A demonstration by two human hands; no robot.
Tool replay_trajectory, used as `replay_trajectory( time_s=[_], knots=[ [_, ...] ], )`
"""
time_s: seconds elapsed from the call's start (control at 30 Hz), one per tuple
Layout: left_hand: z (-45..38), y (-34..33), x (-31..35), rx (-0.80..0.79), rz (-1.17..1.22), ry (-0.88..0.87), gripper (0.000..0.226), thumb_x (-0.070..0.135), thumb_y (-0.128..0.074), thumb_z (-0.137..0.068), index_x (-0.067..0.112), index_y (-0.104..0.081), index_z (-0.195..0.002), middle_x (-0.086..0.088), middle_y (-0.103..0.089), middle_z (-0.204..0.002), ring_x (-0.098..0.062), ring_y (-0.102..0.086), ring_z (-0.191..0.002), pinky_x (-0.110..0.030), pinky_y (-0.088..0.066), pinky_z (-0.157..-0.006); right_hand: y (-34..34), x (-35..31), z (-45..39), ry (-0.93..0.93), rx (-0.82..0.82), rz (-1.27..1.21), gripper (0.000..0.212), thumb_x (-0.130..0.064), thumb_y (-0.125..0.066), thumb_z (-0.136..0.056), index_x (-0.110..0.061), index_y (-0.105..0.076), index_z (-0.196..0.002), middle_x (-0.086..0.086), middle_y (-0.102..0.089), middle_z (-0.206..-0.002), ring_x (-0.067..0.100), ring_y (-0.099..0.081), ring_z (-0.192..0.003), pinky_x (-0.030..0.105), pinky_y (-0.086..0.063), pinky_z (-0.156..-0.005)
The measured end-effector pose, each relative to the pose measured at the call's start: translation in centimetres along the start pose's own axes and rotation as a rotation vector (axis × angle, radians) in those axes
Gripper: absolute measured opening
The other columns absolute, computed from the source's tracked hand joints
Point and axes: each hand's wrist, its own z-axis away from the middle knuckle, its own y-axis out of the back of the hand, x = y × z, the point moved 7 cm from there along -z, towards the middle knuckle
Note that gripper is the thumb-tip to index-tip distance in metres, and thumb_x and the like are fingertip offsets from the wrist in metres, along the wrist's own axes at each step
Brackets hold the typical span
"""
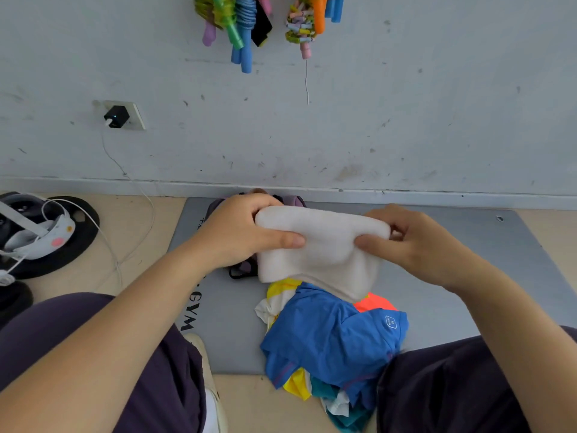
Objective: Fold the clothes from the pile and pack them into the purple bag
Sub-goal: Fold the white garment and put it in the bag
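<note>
Setting: a scuffed grey wall (pixel 406 120) with skipping ropes (pixel 246 23) hung high on it and a charger (pixel 116 117) in a socket; below it a grey gym mat (pixel 452 276) laid on a pale floor (pixel 118 232).

Item one: a white towel-like garment (pixel 321 248), folded to a thick pad, held in the air over the mat. Our left hand (pixel 240 232) grips its left end, thumb on the near face. Our right hand (pixel 418 239) pinches its right end, thumb likewise on the near face. The fingers of both hands are curled round behind the cloth, mostly hidden from us.

Item two: the purple bag (pixel 246 270), lying on the mat against the wall, largely covered by the left hand and the garment; we cannot tell whether its mouth is open.

Item three: the pile (pixel 337 342), between our knees on the near edge of the mat: a blue shirt on top, yellow, orange, teal and white pieces under it.

Step in hand, as we judge it: the fold looks finished or nearly so, with packing next. That move calls for lowering the pad into the bag without letting the fold slip, one hand likely freeing the opening.
</note>
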Motion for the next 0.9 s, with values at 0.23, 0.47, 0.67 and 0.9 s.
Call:
replay_trajectory(
  time_s=[0.23,0.47,0.67,0.9],
  knots=[
    [0.1,-0.8,-1.2,-0.051,0.165,0.109,0.043,0.074,-0.066,-0.058,0.048,-0.069,-0.092,0.007,-0.073,-0.105,-0.013,-0.065,-0.107,-0.048,-0.044,-0.106,-1.5,2.1,0.0,-0.287,0.007,-0.445,0.034,-0.042,-0.044,-0.099,-0.019,-0.067,-0.110,0.003,-0.072,-0.097,0.017,-0.069,-0.085,0.023,-0.055,-0.068],
    [-0.2,-0.6,-1.9,0.060,0.302,0.143,0.047,0.055,-0.080,-0.069,0.027,-0.066,-0.103,0.014,-0.074,-0.099,-0.011,-0.069,-0.101,-0.028,-0.054,-0.086,-3.3,2.5,0.3,-0.369,-0.129,-0.537,0.055,-0.048,-0.070,-0.075,-0.020,-0.059,-0.121,0.002,-0.072,-0.109,0.017,-0.071,-0.095,0.027,-0.056,-0.069],
    [0.0,-1.3,-1.1,-0.326,0.592,0.105,0.061,0.010,-0.077,-0.074,0.018,-0.056,-0.130,-0.002,-0.068,-0.125,-0.018,-0.065,-0.114,-0.028,-0.056,-0.083,-1.4,2.1,0.1,-0.268,-0.112,-0.720,0.032,-0.023,-0.069,-0.081,-0.011,-0.071,-0.111,0.010,-0.072,-0.112,0.021,-0.070,-0.098,0.025,-0.056,-0.073],
    [-0.2,-1.8,-1.3,0.111,0.235,0.085,0.027,0.027,-0.075,-0.084,0.018,-0.065,-0.108,0.005,-0.069,-0.086,-0.013,-0.063,-0.079,-0.022,-0.052,-0.070,-0.2,1.3,0.5,-0.163,0.308,-0.381,0.036,-0.045,-0.072,-0.076,-0.021,-0.064,-0.101,-0.005,-0.071,-0.094,0.018,-0.067,-0.089,0.032,-0.057,-0.075]
  ],
)
